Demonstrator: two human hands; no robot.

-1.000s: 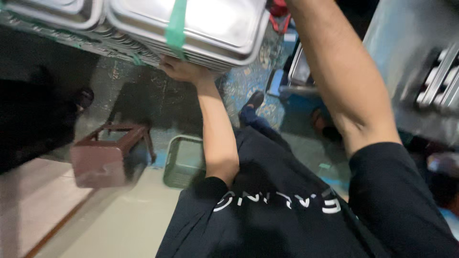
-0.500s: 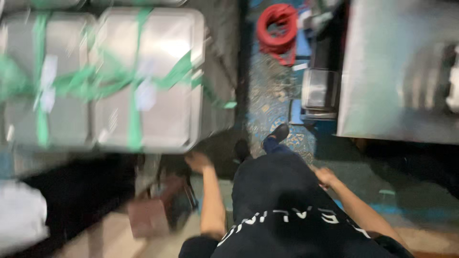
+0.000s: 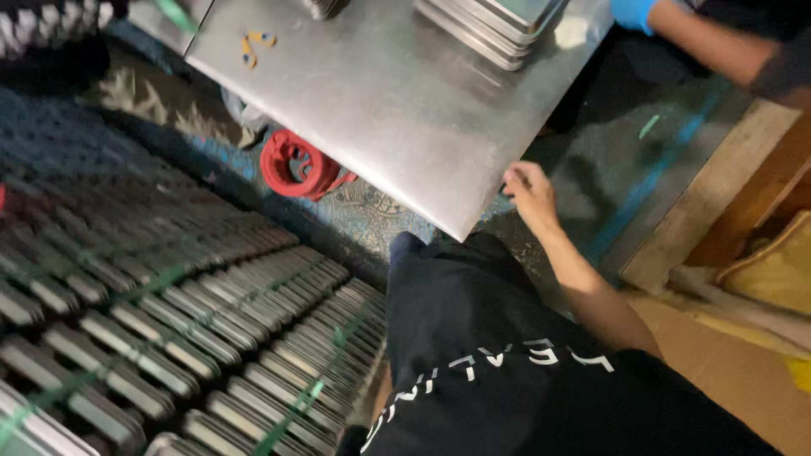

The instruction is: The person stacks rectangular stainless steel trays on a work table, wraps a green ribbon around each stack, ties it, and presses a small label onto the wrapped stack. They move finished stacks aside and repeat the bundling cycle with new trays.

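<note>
My right hand (image 3: 528, 192) reaches forward to the near edge of a steel table (image 3: 380, 110), close to its corner, with the fingers loosely spread and nothing in them. My left hand is out of sight; only a bit of the left arm (image 3: 380, 397) shows, low beside my black shirt. At my left stand stacks of flat metal trays (image 3: 169, 338) tied in bundles with green straps (image 3: 296, 414).
More metal trays (image 3: 498, 25) lie on the table's far side. Another person's arm with a blue glove (image 3: 634, 13) reaches in at the top right. A red coil (image 3: 291, 165) lies on the floor under the table. A wooden ledge (image 3: 718, 194) and a yellow sack (image 3: 777, 262) are on the right.
Both hands held a strapped tray bundle up in front, then came down. The view has swung to the steel table, and my right hand now reaches its edge with nothing in it.
</note>
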